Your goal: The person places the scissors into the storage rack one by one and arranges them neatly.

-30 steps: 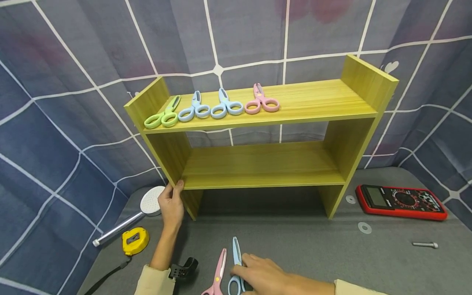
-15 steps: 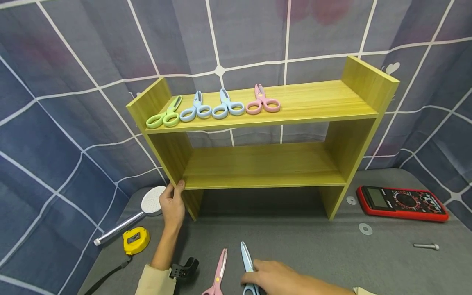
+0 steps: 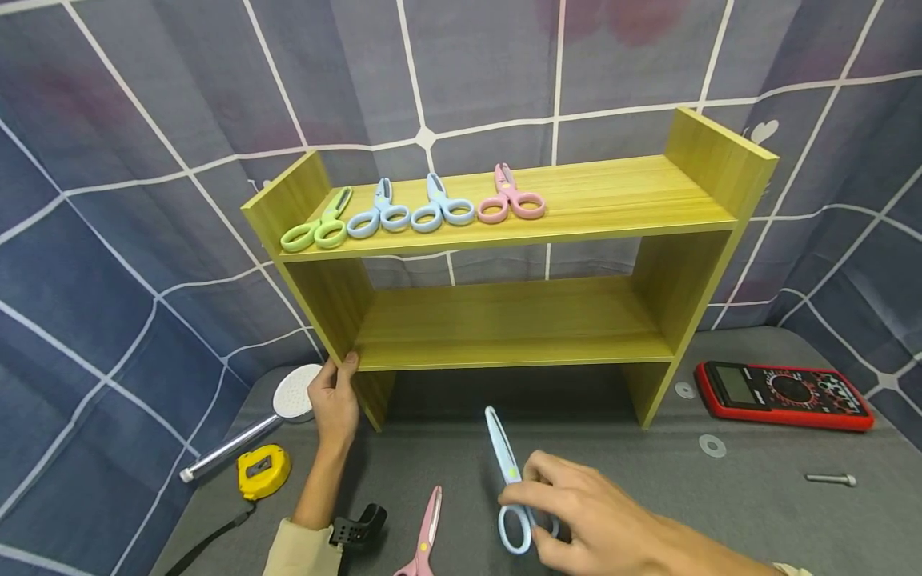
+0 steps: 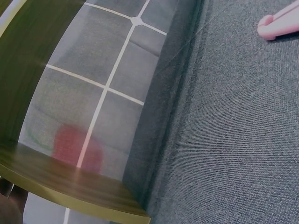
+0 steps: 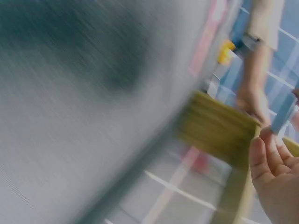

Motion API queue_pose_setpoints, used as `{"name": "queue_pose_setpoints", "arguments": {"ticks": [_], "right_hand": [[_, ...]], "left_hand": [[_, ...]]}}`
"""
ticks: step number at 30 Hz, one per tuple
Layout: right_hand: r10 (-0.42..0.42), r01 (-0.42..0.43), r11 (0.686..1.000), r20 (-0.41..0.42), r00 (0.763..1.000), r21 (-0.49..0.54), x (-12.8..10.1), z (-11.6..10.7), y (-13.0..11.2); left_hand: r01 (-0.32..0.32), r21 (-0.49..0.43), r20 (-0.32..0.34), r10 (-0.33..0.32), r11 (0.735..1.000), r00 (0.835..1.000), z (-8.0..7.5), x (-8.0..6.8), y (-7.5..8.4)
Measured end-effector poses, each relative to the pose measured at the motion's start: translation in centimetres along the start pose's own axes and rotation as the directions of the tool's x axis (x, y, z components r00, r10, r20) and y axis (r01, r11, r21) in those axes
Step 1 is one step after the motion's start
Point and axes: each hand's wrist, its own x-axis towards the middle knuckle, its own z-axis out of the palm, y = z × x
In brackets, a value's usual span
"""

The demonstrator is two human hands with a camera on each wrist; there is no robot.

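A wooden two-tier shelf (image 3: 504,322) stands on the grey surface. My left hand (image 3: 334,406) grips its left side panel near the lower board, thumb at the front edge. In front of the shelf, my right hand (image 3: 587,516) holds light blue scissors (image 3: 503,448) by the handle loops, blades pointing toward the shelf. The right wrist view is blurred, with those scissors partly cut off. Pink scissors (image 3: 426,534) lie at the front, handles cut off. Along the top board sit green scissors (image 3: 322,228), two light blue pairs, and pink scissors (image 3: 510,200).
To the left lie a shower head (image 3: 294,394) and a yellow tape measure (image 3: 263,472) with a black strap. A red multimeter (image 3: 785,396), two washers and a bolt (image 3: 830,479) are on the right. A checked curtain (image 3: 490,72) hangs behind the shelf.
My right hand has moved right and then up toward the shelf, carrying the light blue scissors away from the pink pair. The left hand stays on the shelf.
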Motion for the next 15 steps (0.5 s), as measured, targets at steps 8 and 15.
{"name": "queue_pose_setpoints", "arguments": {"ticks": [8,15], "right_hand": [[-0.131,0.101,0.987,-0.277,0.952,-0.122,5.0,-8.6,-1.7],[-0.095,0.009,0.977,-0.395,0.914,-0.214,3.7,-15.0,8.6]], "left_hand": [[0.011,0.001,0.005,-0.011,1.000,1.000,0.3,0.0,0.6],[0.005,0.007,-0.014,-0.005,1.000,1.000,0.4,0.0,0.6]]}}
